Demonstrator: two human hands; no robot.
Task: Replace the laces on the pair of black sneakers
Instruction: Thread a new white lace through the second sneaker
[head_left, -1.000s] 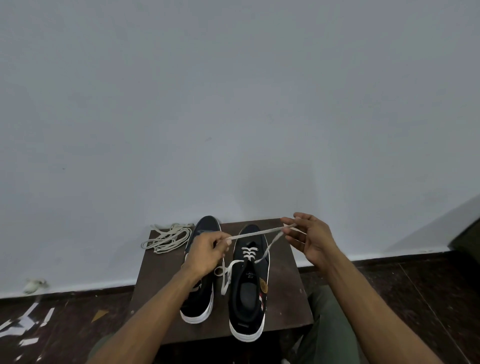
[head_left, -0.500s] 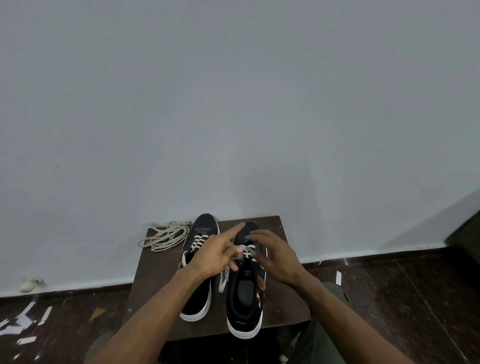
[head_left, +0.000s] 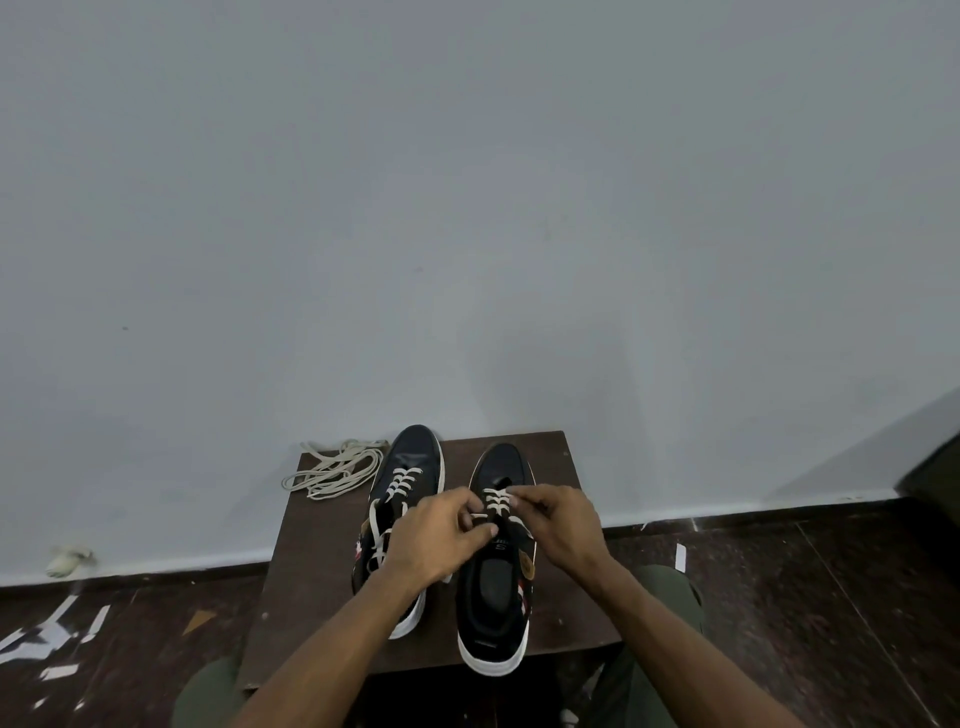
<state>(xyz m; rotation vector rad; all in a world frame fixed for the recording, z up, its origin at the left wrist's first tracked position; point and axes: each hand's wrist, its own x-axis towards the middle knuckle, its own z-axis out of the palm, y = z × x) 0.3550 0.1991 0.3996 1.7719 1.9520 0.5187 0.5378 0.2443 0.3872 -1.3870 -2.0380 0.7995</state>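
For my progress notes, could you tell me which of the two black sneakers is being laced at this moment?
The right-hand sneaker: the left hand and right hand pinch its lace, while the left-hand sneaker sits untouched beside it.

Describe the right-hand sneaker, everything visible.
The right sneaker is black, canvas-like, with a white sole, a tan round patch and red-white stripes on its side. It stands upright on the dark wooden table, toe toward the wall, beside the other sneaker. Its white lace crosses only the front eyelets. The left hand and right hand pinch the lace ends.
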